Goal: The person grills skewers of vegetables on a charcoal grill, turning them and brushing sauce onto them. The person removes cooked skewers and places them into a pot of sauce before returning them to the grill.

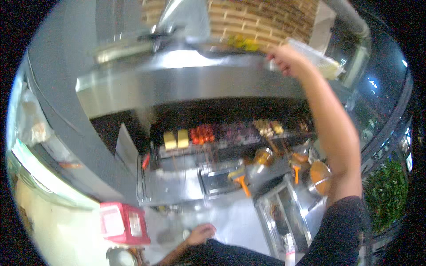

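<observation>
My right hand [284, 60] is raised at the right end of a stainless steel hood [186, 83], its fingers curled beside a small pale thing. Blur hides whether it grips this. A light rectangular box or pack [313, 55] lies behind the hand. My left hand [200, 234] is low, over the steel counter near a small whitish round thing [187, 234]; its hold is unclear. Under the hood, skewers with yellow blocks [170, 140], red pieces [202, 134] and pale pieces [265, 128] lie in a row on a grill.
A brush with an orange handle [244, 186] rests by a dark tray. Metal bowls of orange-brown sauce [320, 176] stand at right, near steel containers [276, 216]. At lower left are a red-and-white box [124, 223] and a round metal pot [122, 257]. Red-handled tongs [145, 162] hang left of the grill.
</observation>
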